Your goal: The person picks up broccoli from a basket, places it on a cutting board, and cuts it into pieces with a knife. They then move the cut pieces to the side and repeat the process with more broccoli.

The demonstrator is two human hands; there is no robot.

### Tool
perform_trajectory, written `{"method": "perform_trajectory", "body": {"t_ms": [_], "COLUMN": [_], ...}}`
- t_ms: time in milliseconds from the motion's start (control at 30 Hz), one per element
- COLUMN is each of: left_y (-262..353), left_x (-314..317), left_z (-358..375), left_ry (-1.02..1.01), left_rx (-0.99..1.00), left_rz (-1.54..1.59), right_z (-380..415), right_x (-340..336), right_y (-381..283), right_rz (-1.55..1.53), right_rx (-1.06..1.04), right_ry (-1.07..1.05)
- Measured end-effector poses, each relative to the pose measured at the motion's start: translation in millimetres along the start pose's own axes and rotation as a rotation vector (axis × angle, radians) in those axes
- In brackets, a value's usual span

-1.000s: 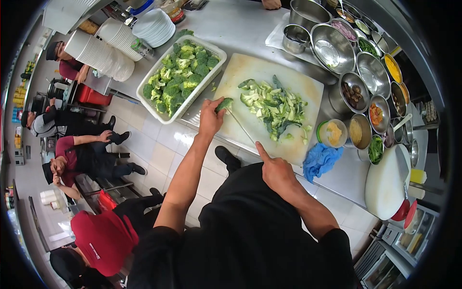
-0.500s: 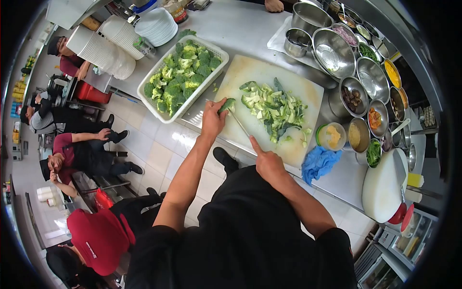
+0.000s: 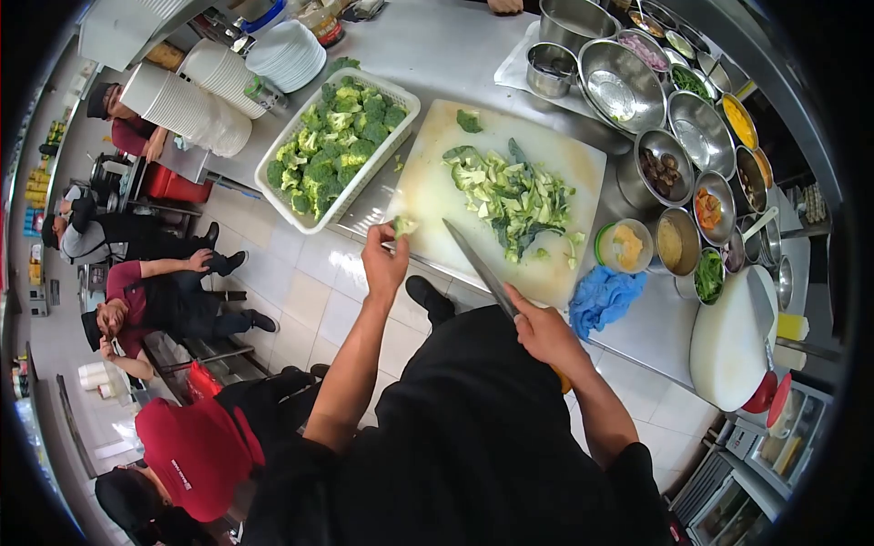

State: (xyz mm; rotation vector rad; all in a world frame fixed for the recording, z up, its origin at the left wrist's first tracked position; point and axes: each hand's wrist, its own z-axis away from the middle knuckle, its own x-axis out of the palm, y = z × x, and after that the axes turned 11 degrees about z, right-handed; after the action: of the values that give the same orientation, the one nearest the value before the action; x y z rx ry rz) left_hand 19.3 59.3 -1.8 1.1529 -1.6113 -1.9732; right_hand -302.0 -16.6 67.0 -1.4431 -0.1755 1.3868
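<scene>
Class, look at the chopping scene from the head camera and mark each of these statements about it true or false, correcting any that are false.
1. The right hand holds a knife. True.
2. The left hand is empty. False: it pinches a small broccoli piece.
3. The white basket holds whole broccoli florets. True.
4. The cutting board is bare. False: a pile of chopped broccoli lies on it, with one loose floret near its far edge.
5. A blue cloth lies on the counter to the right of the board. True.
6. The knife blade is pressed down into the chopped pile. False: the blade points toward the board's near edge, clear of the pile.
</scene>
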Motion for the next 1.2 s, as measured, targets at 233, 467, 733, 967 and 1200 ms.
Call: {"method": "perform_trajectory", "body": {"t_ms": [233,467,733,967,1200], "left_y": [5.1,-20.7,29.9,59.4,128.5], "left_x": [23.0,15.7,-23.9,-65.5,-77.6], "left_z": [11.8,-1.1,-6.7,-94.0,-235.4], "left_ry": [0.052,-0.012,-0.138,0.057,0.287], "left_rx": [0.434,0.247,-0.2,0.175,0.561], "left_rz": [-0.029,0.131,0.744,0.397,-0.031], "right_z": [-10.1,-18.8,-13.2,-4.5,6.8], "right_x": [-13.0,-15.3,2.3,10.7,27.1], "right_y": [-28.6,-16.4,8.6,2.4,-21.8], "right_rz": [-0.013,-0.209,-0.449,-0.364,-0.324], "right_rx": [0.122,0.257,0.288,0.322,0.397], "right_ry": [-0.171,-0.347,-0.377,-0.302,-0.194]}}
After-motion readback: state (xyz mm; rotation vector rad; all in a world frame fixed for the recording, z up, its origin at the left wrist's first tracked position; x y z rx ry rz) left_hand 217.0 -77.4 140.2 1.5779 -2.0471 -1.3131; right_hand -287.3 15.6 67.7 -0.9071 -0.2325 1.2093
